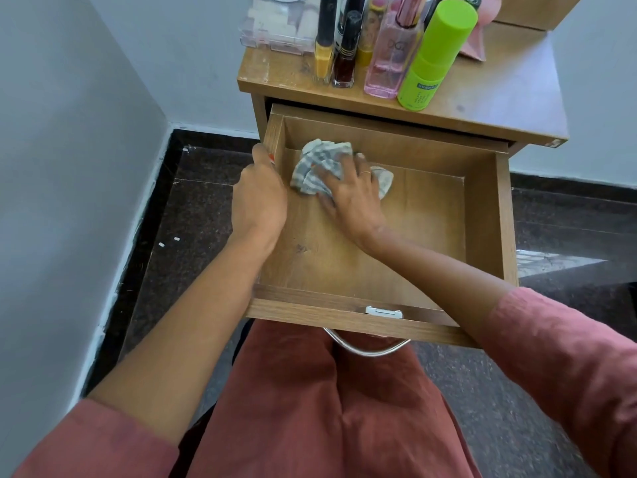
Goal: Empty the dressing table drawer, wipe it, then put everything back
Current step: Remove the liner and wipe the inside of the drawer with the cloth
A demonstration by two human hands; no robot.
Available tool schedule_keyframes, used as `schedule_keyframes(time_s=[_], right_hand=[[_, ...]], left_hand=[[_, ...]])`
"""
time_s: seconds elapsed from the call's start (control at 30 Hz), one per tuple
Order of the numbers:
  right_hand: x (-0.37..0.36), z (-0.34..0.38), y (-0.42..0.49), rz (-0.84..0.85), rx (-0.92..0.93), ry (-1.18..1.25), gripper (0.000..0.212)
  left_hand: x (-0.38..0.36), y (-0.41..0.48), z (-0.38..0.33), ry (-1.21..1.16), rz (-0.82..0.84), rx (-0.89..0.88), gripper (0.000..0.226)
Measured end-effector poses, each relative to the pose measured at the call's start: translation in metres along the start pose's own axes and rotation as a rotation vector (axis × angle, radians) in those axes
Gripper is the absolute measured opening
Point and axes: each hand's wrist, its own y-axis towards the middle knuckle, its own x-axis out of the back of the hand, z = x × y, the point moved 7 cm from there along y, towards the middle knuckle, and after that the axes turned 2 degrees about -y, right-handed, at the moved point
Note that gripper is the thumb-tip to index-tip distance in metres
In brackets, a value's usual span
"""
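Pressing a cloth into the 11 o'clock corner of the drawer, the right hand lies spread flat; the left hand grips its 9 o'clock wall.

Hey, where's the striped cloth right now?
In the head view the striped cloth lies crumpled on the floor of the open drawer, near its far left corner, pressed under the right grip; the left grip holds the drawer's left wall beside it.
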Motion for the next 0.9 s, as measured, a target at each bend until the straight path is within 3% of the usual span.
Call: schedule_keyframes(time_s=[0.1,0.2,0.27,0.47,0.6,0.67,0.77,0.83,0.9], right_hand=[[0.004,0.027,0.006,-0.120,0.243,-0.020,0.036],[0.017,0.042,0.008,-0.361,0.488,-0.263,0.027],[0.028,0.044,0.013,-0.468,0.551,-0.440,0.013],[0.026,0.017,0.023,-0.432,0.468,-0.679,0.036],[0.026,-0.048,-0.005,-0.437,0.255,-0.734,0.055],[0.031,-0.083,-0.019,-0.447,0.104,-0.731,0.050],[0.036,-0.104,-0.023,-0.413,-0.093,-0.671,0.026],[0.038,-0.100,-0.020,-0.431,-0.099,-0.606,0.021],[0.037,-0.084,-0.016,-0.518,0.017,-0.583,0.026]], left_hand=[[0.002,-0.001,-0.002,0.005,0.004,-0.004,0.027],[0.002,-0.001,-0.003,0.023,0.000,-0.016,0.027],[0.002,-0.001,-0.003,0.025,-0.003,-0.018,0.028],[0.001,0.001,0.000,0.007,0.011,-0.004,0.030],[-0.001,0.001,0.001,-0.006,0.016,0.000,0.033],[-0.002,0.001,0.002,-0.005,0.014,-0.001,0.033],[-0.001,0.001,0.002,-0.011,0.008,0.000,0.032],[-0.001,0.000,0.001,-0.023,0.003,-0.010,0.032],[0.000,0.000,0.001,-0.026,0.008,-0.010,0.032]])
